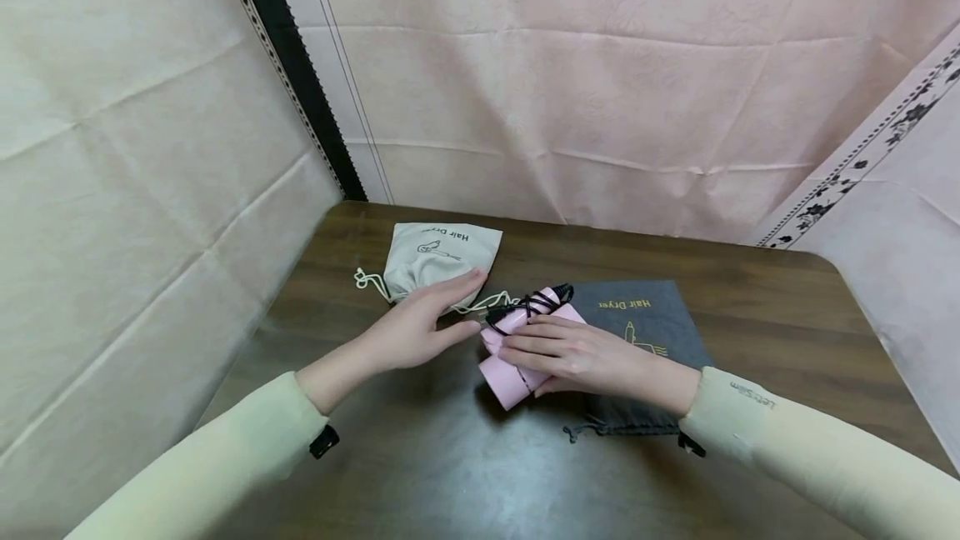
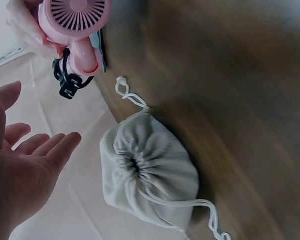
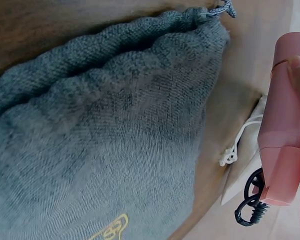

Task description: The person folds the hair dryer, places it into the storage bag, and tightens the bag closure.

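My right hand (image 1: 573, 352) grips a pink hair dryer (image 1: 512, 383), fingers curled over its body; it is above the table beside a dark grey drawstring bag. A black cord (image 1: 538, 303) is wound around the folded handle. My left hand (image 1: 412, 327) has its fingers extended, just in front of a light grey drawstring bag (image 1: 438, 261) and close to the dryer's cord end. Nothing sits in its palm in the left wrist view. That light bag (image 2: 152, 172) looks bulging there, its mouth gathered and its white strings loose.
The dark grey drawstring bag (image 1: 656, 319), printed "Hair Dryer" in yellow, lies flat under my right forearm. The wooden table (image 1: 420, 473) has pale cloth curtains (image 1: 570, 107) behind it and at both sides.
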`<state>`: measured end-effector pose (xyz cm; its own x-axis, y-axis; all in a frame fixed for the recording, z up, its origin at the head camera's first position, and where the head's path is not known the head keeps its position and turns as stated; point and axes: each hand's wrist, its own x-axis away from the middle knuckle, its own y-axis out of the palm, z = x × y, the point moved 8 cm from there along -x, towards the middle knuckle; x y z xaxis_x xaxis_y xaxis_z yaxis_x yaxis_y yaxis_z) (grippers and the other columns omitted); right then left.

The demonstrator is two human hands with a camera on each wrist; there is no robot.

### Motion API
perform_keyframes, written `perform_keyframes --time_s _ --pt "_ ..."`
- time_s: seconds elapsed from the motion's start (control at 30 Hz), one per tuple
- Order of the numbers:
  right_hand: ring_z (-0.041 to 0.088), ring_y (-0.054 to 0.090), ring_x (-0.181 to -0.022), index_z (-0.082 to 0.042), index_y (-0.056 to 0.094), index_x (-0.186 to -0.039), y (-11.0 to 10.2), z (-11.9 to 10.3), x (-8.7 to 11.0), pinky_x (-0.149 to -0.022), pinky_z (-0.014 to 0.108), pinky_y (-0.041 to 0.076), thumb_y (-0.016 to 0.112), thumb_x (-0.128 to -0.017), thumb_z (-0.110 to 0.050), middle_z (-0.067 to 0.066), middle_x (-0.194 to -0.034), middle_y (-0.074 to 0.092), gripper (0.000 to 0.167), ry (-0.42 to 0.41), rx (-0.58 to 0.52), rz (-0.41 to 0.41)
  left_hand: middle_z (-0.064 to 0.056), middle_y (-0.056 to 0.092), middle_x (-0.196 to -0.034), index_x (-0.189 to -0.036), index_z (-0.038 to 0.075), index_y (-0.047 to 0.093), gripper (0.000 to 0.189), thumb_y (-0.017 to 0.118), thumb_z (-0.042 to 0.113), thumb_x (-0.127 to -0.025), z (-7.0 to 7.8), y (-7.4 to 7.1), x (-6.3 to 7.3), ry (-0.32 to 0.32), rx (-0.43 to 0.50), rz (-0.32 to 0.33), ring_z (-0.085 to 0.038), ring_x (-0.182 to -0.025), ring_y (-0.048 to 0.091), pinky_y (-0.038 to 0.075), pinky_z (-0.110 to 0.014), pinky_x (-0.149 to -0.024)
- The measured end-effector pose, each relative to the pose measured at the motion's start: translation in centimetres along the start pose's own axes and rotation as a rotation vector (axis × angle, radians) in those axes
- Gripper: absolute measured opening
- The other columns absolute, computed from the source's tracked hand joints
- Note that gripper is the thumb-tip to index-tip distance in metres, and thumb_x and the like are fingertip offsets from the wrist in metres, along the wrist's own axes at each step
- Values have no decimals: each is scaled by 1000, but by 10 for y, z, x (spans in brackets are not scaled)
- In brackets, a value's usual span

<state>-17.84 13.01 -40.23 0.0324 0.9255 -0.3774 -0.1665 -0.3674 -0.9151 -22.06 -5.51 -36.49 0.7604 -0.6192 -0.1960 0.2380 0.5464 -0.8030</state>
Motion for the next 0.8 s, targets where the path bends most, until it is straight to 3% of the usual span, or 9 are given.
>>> perform_keyframes --time_s 0.13,0.43,0.63,0.8 --pt "26 61 -136 -7 59 -151 12 2 -3 -115 47 49 92 -83 -35 8 -148 64 81 4 1 -26 -12 37 -170 -165 9 40 69 70 29 -106 -1 1 14 -11 -18 14 -33 -156 39 33 -54 -126" --pt "24 58 -141 -7 58 -153 37 3 -3 -117 48 48 85 -91 -39 9 -152 61 75 8 -34 -71 -3 38 -171 -165 19 43 68 72 33 -105 -2 15 42 -57 -63 36 -22 -154 42 38 -46 -124" --pt "26 55 -144 -6 54 -155 44 5 -3 -119 50 45 82 -95 -36 11 -154 59 72 52 -125 -69 4 36 -172 -165 23 44 68 73 34 -104 -1 23 54 -62 -82 46 -22 -151 46 43 -48 -120" --pt "30 50 -149 -8 50 -159 45 9 0 -120 54 42 79 -96 -44 11 -162 52 78 100 -108 -110 5 35 -172 -165 24 44 67 72 34 -104 -1 29 59 -59 -94 35 -24 -150 48 45 -49 -118"
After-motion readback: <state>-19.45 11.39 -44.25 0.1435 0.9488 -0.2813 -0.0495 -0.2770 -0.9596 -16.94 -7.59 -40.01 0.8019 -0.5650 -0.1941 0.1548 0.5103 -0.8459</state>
